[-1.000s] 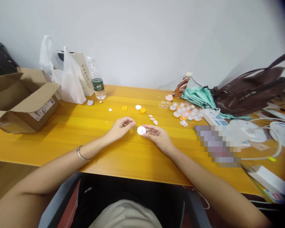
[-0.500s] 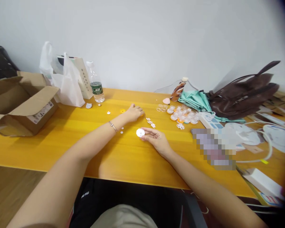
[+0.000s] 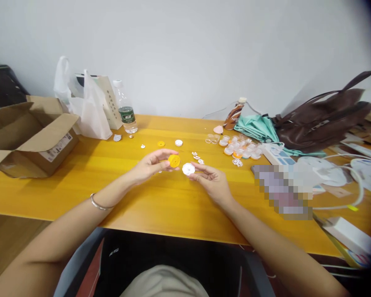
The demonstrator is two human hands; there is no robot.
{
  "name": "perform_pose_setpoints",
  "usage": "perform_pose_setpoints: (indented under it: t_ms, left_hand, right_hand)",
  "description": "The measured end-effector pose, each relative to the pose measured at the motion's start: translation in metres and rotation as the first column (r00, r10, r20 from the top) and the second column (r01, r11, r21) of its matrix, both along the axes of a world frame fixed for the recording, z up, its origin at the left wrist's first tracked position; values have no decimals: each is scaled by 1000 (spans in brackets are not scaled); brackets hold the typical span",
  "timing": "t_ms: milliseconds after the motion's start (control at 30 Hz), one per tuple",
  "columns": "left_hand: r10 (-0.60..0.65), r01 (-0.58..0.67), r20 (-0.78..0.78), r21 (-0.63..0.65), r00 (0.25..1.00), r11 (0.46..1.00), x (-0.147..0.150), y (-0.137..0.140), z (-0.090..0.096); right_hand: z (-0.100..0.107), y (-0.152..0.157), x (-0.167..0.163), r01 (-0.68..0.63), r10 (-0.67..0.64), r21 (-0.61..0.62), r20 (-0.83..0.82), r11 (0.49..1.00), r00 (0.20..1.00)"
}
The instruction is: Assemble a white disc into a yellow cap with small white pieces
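My left hand (image 3: 151, 166) holds a small round yellow disc (image 3: 174, 160) between thumb and fingertips, just above the yellow table (image 3: 80, 181). My right hand (image 3: 212, 180) pinches a small white round part (image 3: 188, 168) right beside the disc, a little lower. The two parts are close together, nearly touching. Behind my hands lie another yellow disc (image 3: 161, 144), a white cap (image 3: 178, 142) and a few small white cut-out pieces (image 3: 198, 158). A silver bangle is on my left wrist.
An open cardboard box (image 3: 27, 132) sits far left, with white plastic bags (image 3: 86, 105) and a water bottle (image 3: 125, 109) behind. A cluster of orange-and-clear small parts (image 3: 241, 149), a teal cloth, a brown handbag (image 3: 321, 119), a power strip and cables fill the right.
My left hand reached back to the loose parts, took a yellow disc and brought it beside the white part. My right hand stayed nearly in place with the white part.
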State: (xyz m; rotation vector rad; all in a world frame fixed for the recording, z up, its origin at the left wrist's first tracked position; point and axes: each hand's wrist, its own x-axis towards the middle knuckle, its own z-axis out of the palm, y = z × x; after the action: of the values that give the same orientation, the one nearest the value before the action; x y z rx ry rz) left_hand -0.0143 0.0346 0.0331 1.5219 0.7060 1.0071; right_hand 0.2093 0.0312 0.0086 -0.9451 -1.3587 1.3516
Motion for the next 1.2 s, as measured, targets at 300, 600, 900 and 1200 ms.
perform_pose_setpoints:
  t_ms: [300, 600, 900, 1200]
  left_hand:
    - [186, -118, -222, 287, 957, 950, 14, -5, -9]
    - [395, -2, -467, 643, 791, 766, 22, -19, -10]
    - [461, -7, -512, 663, 725, 748, 23, -22, -16]
    - [422, 27, -531, 644, 735, 764, 25, -24, -13]
  right_hand:
    - [-4, -2, -5, -10, 10, 8, 90, 1000, 996]
    - [-12, 0, -7, -62, 61, 15, 39, 998, 997]
    - [-15, -2, -10, -72, 72, -26, 1, 997, 997]
    - [-14, -2, -11, -65, 61, -111, -40, 992, 997]
